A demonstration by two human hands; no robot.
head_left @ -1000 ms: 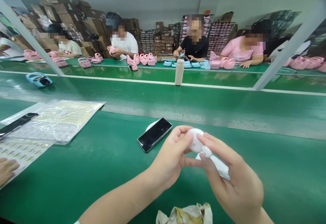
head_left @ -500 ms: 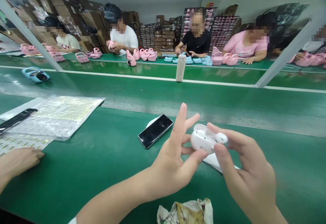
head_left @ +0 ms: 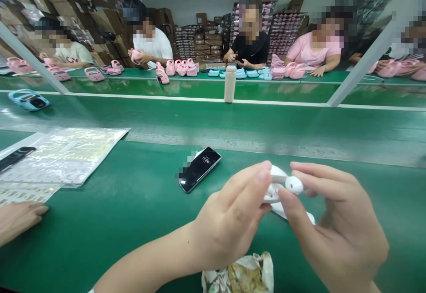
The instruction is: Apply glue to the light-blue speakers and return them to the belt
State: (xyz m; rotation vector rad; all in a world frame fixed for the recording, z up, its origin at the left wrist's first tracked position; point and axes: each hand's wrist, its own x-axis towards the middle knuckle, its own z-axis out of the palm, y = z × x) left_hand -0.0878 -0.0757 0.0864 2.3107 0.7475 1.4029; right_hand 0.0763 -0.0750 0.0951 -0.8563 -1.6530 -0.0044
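Note:
My left hand (head_left: 234, 215) is closed around a white earbud charging case (head_left: 273, 192), whose lid stands raised. Between thumb and fingertips, my right hand (head_left: 336, 217) pinches a white wireless earbud (head_left: 294, 185) right beside the case's opening. Part of the case is hidden behind my left fingers. Below the hands, a flat white item (head_left: 309, 216) lies on the green table (head_left: 133, 222), partly covered by my right thumb. A black-screened phone (head_left: 200, 168) rests left of my hands. Nearer me sits a crumpled, stained wrapper (head_left: 246, 275).
At the left edge another person's hand (head_left: 21, 217) lies by sticker sheets (head_left: 29, 193) and a plastic sleeve (head_left: 83, 151). A beige bottle (head_left: 229, 84) stands on the divider rail. Across it, several people sit with pink shoes (head_left: 181, 67) and blue shoes (head_left: 242, 73).
My left fingers have folded over the case, which has turned so its inside shows more. The right hand has shifted slightly right, still with the earbud. The view has moved a little.

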